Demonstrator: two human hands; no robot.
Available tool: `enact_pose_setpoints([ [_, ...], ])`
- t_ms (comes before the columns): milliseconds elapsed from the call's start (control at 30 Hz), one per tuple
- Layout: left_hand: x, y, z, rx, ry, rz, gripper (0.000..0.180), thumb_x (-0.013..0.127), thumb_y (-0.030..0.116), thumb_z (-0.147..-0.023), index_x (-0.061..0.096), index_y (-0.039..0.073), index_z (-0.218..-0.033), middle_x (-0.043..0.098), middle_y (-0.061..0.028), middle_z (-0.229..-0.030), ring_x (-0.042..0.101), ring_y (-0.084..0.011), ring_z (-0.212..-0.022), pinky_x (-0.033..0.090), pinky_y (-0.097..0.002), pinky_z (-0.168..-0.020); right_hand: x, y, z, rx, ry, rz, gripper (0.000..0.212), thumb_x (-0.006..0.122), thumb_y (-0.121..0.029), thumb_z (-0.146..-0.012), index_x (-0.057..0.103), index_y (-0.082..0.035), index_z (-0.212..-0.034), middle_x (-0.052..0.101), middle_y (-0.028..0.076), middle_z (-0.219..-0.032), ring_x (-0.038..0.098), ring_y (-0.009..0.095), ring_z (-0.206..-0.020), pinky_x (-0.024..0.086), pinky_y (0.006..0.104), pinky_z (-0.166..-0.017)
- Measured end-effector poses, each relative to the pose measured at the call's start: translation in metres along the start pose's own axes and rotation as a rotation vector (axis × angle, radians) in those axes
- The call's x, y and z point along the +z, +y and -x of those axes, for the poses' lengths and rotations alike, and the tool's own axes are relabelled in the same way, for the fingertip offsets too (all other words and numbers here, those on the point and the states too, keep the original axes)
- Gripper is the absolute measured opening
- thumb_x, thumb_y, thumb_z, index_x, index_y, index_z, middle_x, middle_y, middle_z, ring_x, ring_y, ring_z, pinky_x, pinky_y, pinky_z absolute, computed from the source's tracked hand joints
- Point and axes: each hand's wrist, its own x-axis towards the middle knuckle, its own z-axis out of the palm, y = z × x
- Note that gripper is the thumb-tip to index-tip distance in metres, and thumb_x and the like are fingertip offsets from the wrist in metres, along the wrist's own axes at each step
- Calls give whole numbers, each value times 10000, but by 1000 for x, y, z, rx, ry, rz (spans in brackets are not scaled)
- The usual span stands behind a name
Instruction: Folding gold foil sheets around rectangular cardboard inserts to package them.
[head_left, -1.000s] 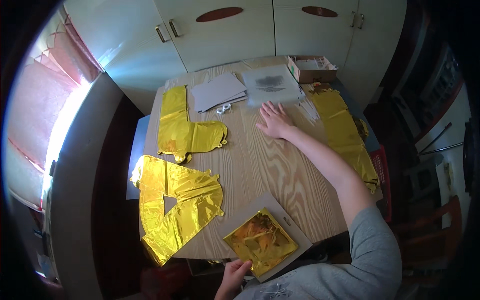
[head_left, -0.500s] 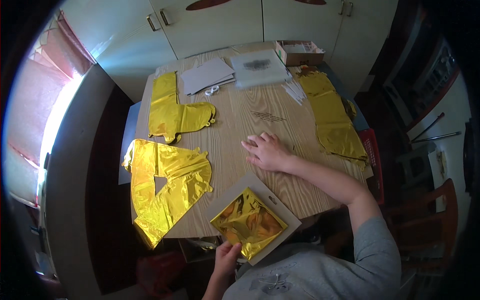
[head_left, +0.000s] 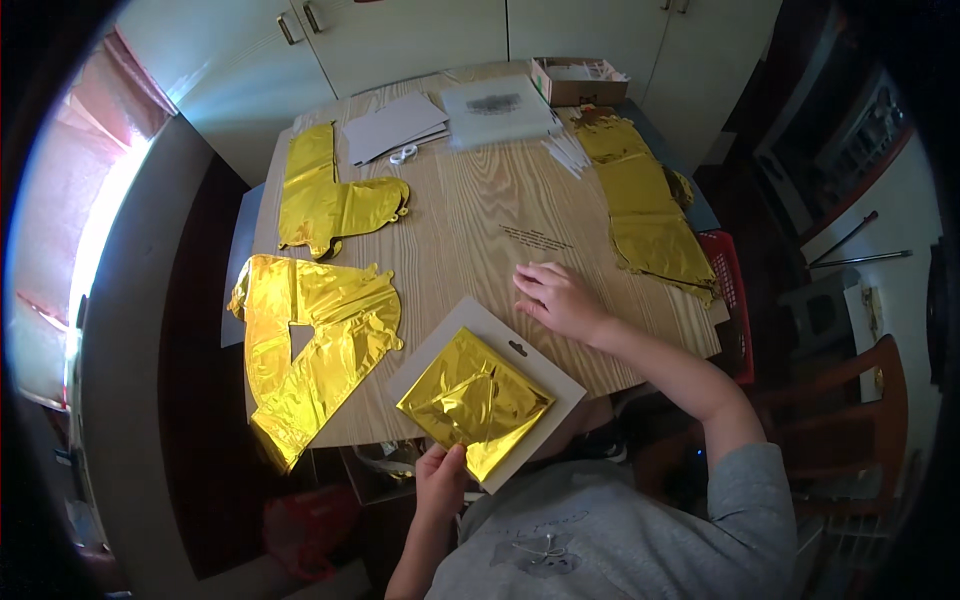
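At the near table edge, my left hand (head_left: pixel 440 480) pinches the lower corner of a grey card (head_left: pixel 560 388) together with a folded gold foil balloon (head_left: pixel 477 400) lying on it. The card is tilted and has a dark hang hole near its far right corner. My right hand (head_left: pixel 562 302) is just beyond the card, its fingers stretched out and loosely bent, holding nothing that I can see. Small dark print (head_left: pixel 537 238) shows past its fingertips; whether a clear bag carries it, I cannot tell.
Flat gold foil balloons lie at the left (head_left: pixel 330 330), far left (head_left: pixel 335 205) and right (head_left: pixel 650 205) of the wooden table (head_left: pixel 450 230). Toward the back are grey cards (head_left: pixel 395 128), a white tape roll (head_left: pixel 403 155), clear bags (head_left: pixel 495 115), white straws (head_left: pixel 567 155) and a cardboard box (head_left: pixel 580 85).
The left hand has raised and tilted the card with the gold foil balloon. My right hand has drawn slightly nearer to the card, and the whole view has shifted a little.
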Motion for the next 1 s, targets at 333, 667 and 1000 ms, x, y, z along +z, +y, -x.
enact_pose_setpoints([
  [333, 5, -7, 1, -78, 69, -34, 197, 537, 72, -954, 612, -34, -1102, 676, -100, -1024, 659, -178, -881, 540, -327, -769, -9, -19, 3, 82, 29, -95, 201, 697, -221, -814, 715, -62, -936, 704, 49, -1030, 627, 224, -937, 511, 346, -842],
  [667, 8, -1, 8, -78, 45, -8, 196, 555, 70, -949, 624, -23, -1108, 684, -120, -1053, 670, -197, -918, 540, -334, -807, -12, -10, -5, 161, -18, -288, 127, 689, -180, -800, 715, -56, -790, 699, 61, -883, 621, 250, -842, 499, 365, -813],
  [1000, 14, 5, 7, -101, 48, -5, 210, 551, 100, -961, 615, -39, -1106, 689, -101, -976, 680, -165, -815, 569, -318, -735, -12, -21, -7, 172, -8, -286, 101, 625, -134, -810, 646, -38, -830, 646, 89, -857, 625, 289, -844, 516, 389, -767],
])
